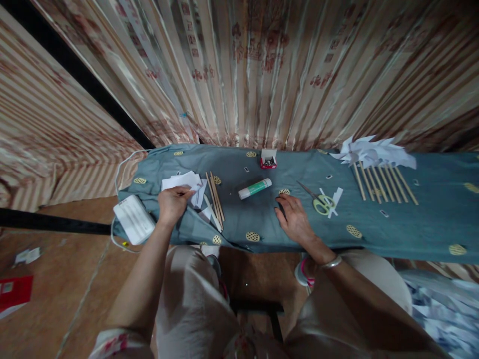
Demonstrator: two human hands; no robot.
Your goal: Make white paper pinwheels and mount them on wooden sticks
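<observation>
My left hand (172, 205) is at the white paper sheets (179, 180) on the left of the cloth, its thumb and fingers pinched on a sheet's edge. My right hand (295, 220) rests palm down on the cloth, fingers apart and slightly curled, holding nothing. Between the hands lies a green and white glue stick (255, 189). Thin wooden sticks (215, 196) and a white pointed tool (212, 213), perhaps a knife, lie just right of the papers. Scissors with pale green handles (322, 204) lie right of my right hand, beside white paper strips (336, 202).
A small red box (268, 159) of metal pieces stands at the back. Paper pinwheels (374, 151) on wooden sticks lie at the right. A white power strip (133, 219) sits at the left edge. A curtain (258, 75) hangs behind the cloth-covered table (422, 224).
</observation>
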